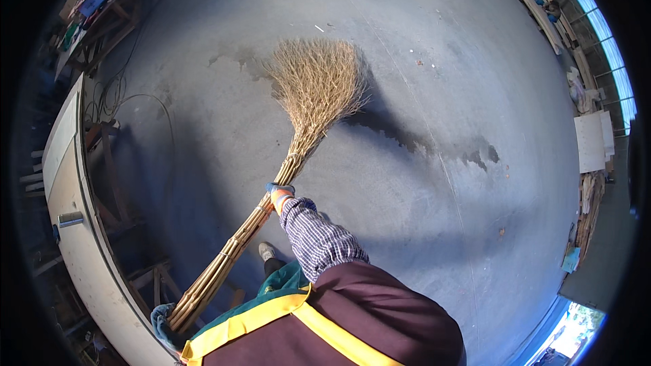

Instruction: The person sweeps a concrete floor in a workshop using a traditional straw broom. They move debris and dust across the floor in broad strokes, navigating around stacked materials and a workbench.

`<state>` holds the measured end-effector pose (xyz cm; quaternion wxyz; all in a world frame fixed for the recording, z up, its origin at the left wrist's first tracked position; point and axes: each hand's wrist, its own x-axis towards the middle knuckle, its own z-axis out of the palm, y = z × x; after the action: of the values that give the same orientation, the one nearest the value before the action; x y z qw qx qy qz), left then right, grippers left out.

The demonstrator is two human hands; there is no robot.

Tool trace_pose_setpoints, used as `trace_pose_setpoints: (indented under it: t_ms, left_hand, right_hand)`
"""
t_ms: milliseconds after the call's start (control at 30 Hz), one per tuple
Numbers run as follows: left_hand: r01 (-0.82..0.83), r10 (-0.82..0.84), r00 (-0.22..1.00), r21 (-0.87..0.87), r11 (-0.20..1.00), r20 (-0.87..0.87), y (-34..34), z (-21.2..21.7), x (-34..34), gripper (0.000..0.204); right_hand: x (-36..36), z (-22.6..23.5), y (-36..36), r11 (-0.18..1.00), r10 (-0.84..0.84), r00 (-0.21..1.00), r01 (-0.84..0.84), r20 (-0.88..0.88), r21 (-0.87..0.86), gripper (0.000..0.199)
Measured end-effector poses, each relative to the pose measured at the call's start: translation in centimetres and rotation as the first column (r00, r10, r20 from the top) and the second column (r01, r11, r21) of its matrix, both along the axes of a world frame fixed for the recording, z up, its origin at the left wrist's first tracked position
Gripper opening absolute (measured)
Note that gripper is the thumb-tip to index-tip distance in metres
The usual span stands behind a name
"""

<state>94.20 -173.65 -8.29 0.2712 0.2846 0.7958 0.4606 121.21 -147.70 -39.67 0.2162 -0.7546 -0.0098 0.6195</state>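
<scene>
A large twig broom (319, 88) with a handle of bundled bamboo-like sticks slants across the view, its bushy head spread forward over the floor. My right hand (281, 196), in an orange and blue glove, is wrapped round the handle just below where the twigs fan out. At the handle's lower left end, my left hand (165, 325) in a blue-grey glove grips the sticks; part of it is hidden. A checked sleeve cover is on my right forearm. Whether the twig tips touch the floor is hard to tell.
A grey concrete floor (407, 217) has dark damp patches and small scraps. Along the left stand a pale board-topped table (74, 196) and wooden frames; cables (112, 98) lie behind. Stacked boards (590, 142) line the right wall. My shoe (266, 251) shows below the handle.
</scene>
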Motion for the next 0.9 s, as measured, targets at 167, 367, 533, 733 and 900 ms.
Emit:
trace_pose_setpoints:
  t_ms: [167,367,533,733,900]
  left_hand:
    - [0.606,-0.518,0.763,0.148,0.782,-0.387,11.6,2.0,9.0,0.023]
    - [0.864,-0.755,0.491,0.13,0.487,-0.434,19.5,0.9,15.4,0.022]
    - [0.812,-0.843,0.537,0.245,0.529,0.041,21.9,-2.0,19.7,0.031]
    - [0.874,-0.912,0.401,0.261,0.41,0.089,22.4,-4.5,24.0,0.028]
    - [0.889,-0.944,0.323,0.364,0.278,-0.067,24.8,-4.8,22.2,0.023]
  right_hand:
    - [10.2,-1.8,-2.6,0.931,-0.365,0.931,0.364,0.011,0.041,0.051]
    - [19.8,-4.6,-6.9,0.772,-0.634,0.773,0.633,0.006,0.059,0.059]
    - [24.9,-7.2,-12.5,0.581,-0.813,0.582,0.814,-0.016,0.011,0.063]
    - [31.2,-7.8,-17.7,0.561,-0.826,0.563,0.818,-0.023,-0.128,0.053]
    - [32.5,-4.3,-17.3,0.343,-0.922,0.334,0.939,-0.195,-0.013,0.051]
